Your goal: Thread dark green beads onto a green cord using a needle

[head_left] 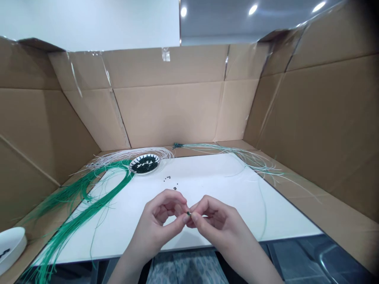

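Note:
Over the near part of the white board, my left hand (164, 219) and my right hand (217, 221) meet fingertip to fingertip. Both pinch, thumb against fingers, at one tiny dark green bead (188, 213) that shows between the tips. Any thread through it is too fine to make out. Just beyond my hands, several loose dark beads (175, 188) lie on the white board (207, 177). A striped-rim plate (131, 170) holding many dark beads (145, 163) stands farther back on the left.
Long green strands (109, 197) spread over the board's left side, and white strands (118, 154) lie behind them. Pale green strands with dark ends (213, 147) run along the back to the right. A white dish (20, 244) sits at far left. Cardboard walls (168, 110) enclose the board.

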The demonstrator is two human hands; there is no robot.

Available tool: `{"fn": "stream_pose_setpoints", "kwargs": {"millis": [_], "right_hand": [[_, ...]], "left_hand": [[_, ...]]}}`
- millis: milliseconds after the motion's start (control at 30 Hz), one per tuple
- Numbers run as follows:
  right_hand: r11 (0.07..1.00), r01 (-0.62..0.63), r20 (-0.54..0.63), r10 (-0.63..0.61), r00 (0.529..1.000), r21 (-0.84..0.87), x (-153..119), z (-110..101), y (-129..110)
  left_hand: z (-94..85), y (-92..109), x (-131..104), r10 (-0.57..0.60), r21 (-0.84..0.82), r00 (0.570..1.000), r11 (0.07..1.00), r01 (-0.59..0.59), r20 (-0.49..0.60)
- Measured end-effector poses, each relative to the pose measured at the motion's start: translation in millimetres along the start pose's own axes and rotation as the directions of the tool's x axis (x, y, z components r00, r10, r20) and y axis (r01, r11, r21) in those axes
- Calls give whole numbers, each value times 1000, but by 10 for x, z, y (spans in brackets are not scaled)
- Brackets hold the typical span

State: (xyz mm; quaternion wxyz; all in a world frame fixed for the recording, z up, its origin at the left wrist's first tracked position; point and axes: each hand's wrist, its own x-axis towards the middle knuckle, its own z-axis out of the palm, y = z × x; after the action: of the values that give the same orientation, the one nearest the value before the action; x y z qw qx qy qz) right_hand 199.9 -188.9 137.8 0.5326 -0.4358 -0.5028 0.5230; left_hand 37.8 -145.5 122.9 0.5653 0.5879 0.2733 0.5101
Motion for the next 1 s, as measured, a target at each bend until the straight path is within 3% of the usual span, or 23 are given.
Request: {"fn": "stream_pose_setpoints", "kwargs": {"millis": [167,467,667,1000], "right_hand": [[997,-73,15,73,997,24,210,62,232],[959,-267,34,265,964,95,487,158,483],[941,-321,-13,324,946,110,579,165,617],[908,-390,-34,399,916,153,622,123,636]], "left_hand": [[-205,-293,51,61,-40,998,997,-61,-12],[-497,-635,162,-78,-199,995,976,87,56],[-530,-726,196,-137,-164,990,977,139,19],[-517,-757,250,-160,-161,986,973,167,57]]}}
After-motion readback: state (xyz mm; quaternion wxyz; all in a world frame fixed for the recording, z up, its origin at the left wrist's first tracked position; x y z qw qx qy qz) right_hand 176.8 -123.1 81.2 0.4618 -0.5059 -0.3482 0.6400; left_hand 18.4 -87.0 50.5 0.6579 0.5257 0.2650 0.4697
